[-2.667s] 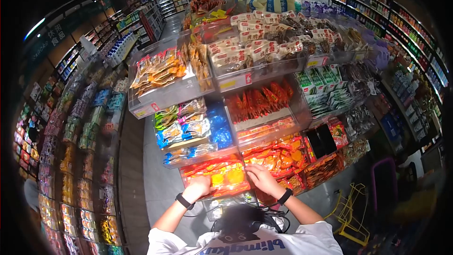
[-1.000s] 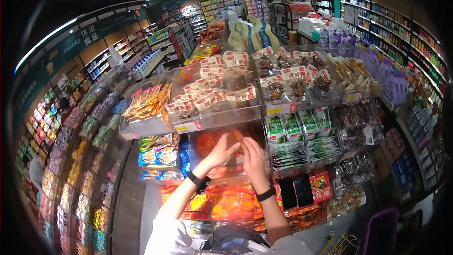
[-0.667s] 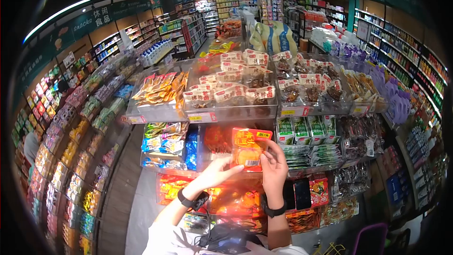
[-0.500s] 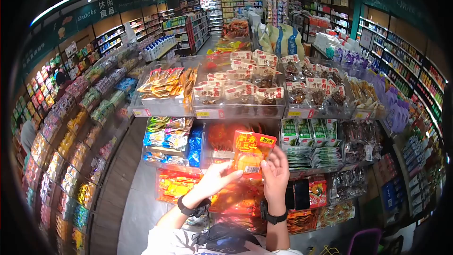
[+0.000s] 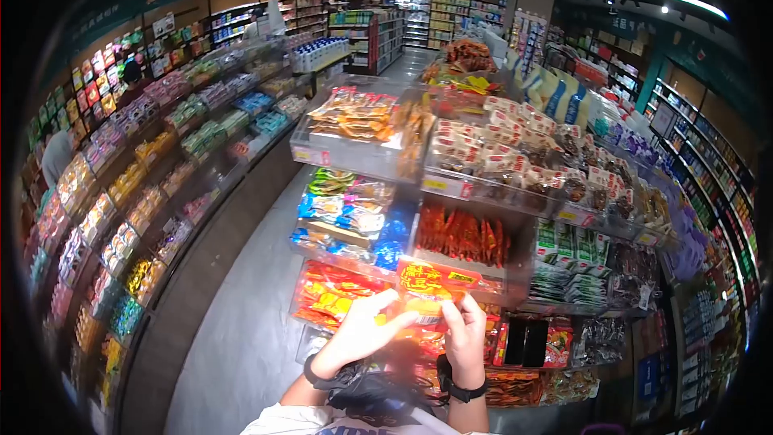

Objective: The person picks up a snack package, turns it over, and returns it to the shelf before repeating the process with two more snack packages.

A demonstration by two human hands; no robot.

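Observation:
A red and orange snack packet (image 5: 427, 280) with yellow Chinese lettering is held up in front of me, its face turned towards me. My left hand (image 5: 364, 329) grips its lower left side, thumb across the front. On the other side, my right hand (image 5: 465, 333) pinches the right edge between thumb and fingers. Behind the packet stands a bin of upright dark red packets (image 5: 463, 235). Below and left of it lie red-orange packets (image 5: 334, 290) in a clear bin.
A tiered snack stand rises ahead, with orange packets (image 5: 354, 117) and white-labelled bags (image 5: 491, 145) on top. Green-and-white packets (image 5: 568, 258) sit lower right. A grey floor aisle (image 5: 241, 314) separates it from a long candy shelf (image 5: 153, 201) on the left.
My view has swung left, so the stand appears further right. The packet and both hands sit lower in view, and the packet is tilted back more. Both hands keep hold.

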